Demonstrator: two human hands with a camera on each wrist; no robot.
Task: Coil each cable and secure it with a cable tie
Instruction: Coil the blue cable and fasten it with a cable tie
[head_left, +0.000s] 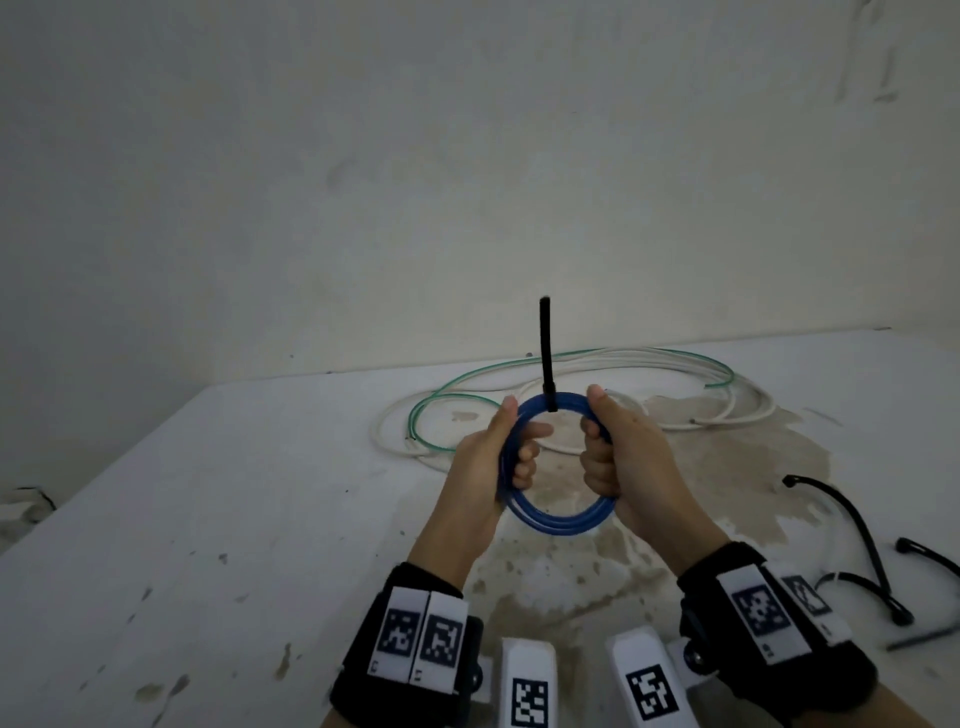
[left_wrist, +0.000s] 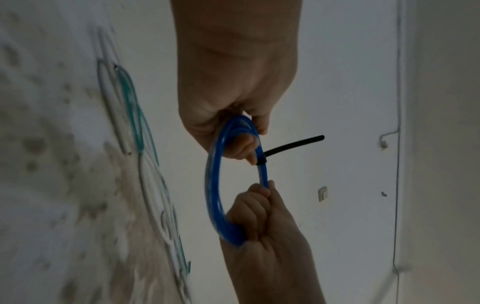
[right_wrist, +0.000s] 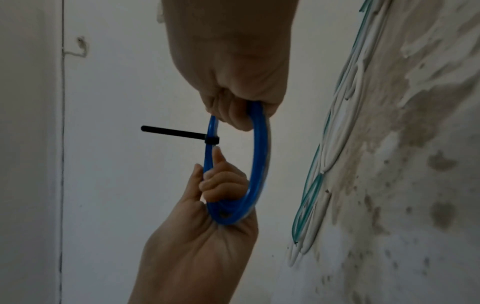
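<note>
A blue cable coil (head_left: 558, 522) is held upright above the white table (head_left: 208, 519), wound in several loops. My left hand (head_left: 519, 436) grips its left side and my right hand (head_left: 602, 431) grips its right side, fingers curled through the ring. A black cable tie (head_left: 545, 348) is cinched round the top of the coil, its tail pointing straight up. In the left wrist view the blue cable coil (left_wrist: 213, 185) runs from my left hand (left_wrist: 233, 123) to my right hand (left_wrist: 259, 216), with the cable tie (left_wrist: 293, 145) jutting sideways. The right wrist view shows the coil (right_wrist: 259, 164) and the tie (right_wrist: 176, 132).
A loose white cable (head_left: 675, 364) and a green cable (head_left: 452, 397) sprawl on the table behind the coil, near the wall. Several spare black cable ties (head_left: 857, 525) lie at the right. A brownish stain (head_left: 727, 457) spreads over the table's middle.
</note>
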